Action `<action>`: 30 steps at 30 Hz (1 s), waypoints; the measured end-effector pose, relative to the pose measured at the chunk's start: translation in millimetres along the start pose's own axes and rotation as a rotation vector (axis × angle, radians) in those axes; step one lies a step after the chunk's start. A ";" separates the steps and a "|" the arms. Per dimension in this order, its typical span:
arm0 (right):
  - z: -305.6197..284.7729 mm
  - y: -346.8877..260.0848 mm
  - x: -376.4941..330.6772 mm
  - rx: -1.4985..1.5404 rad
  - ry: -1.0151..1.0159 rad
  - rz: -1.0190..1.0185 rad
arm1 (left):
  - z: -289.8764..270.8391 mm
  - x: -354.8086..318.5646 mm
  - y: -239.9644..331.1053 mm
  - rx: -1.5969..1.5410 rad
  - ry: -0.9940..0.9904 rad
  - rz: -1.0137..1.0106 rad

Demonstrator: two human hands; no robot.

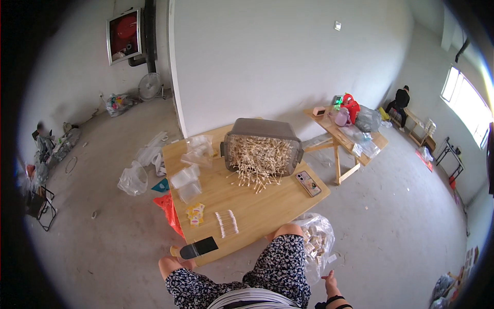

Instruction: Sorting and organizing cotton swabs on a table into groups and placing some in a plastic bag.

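My right hand (331, 282), with a dark band at the wrist, hangs low beside my right thigh. Its fingers point forward, apart, with nothing in them. Just beyond the fingertips is a small white packet (332, 258), at the edge of a clear plastic bag (325, 226) full of small packets. My left hand does not show. On the wooden table (267, 216) before me, a grey plastic bin (260, 126) lies tipped toward me, cotton swabs (260, 157) spilling from its mouth. Nearer, several swabs (226, 223) lie in a row beside yellow-and-white labels (195, 213).
Clear plastic bags (188, 183) lie along the table's left side, a phone (308, 183) at its right and a black flat piece (199, 249) at the near corner. A second wooden table (329, 123) holds bags. A person (401, 100) sits far right.
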State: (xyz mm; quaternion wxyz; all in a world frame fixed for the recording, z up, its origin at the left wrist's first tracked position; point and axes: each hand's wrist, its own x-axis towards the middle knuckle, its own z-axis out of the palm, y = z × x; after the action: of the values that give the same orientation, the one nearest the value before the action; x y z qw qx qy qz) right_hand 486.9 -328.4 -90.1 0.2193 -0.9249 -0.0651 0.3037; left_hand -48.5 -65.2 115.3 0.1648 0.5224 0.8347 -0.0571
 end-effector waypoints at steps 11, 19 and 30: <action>4.2 7.1 8.6 0.039 0.001 -0.005 | 30.6 19.8 -17.7 -0.252 0.197 -0.038; 6.1 11.0 10.0 0.021 0.001 -0.009 | 2.0 -12.7 5.5 -0.220 0.168 -0.074; 8.2 12.6 7.7 -0.005 -0.011 -0.025 | 7.2 -0.7 -2.1 0.004 0.006 -0.025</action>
State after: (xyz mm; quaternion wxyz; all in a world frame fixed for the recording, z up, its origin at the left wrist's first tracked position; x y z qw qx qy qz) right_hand 488.2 -334.7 -105.7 0.2203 -0.9228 -0.0786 0.3060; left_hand -48.6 -68.6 108.7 0.1604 0.5126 0.8414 -0.0594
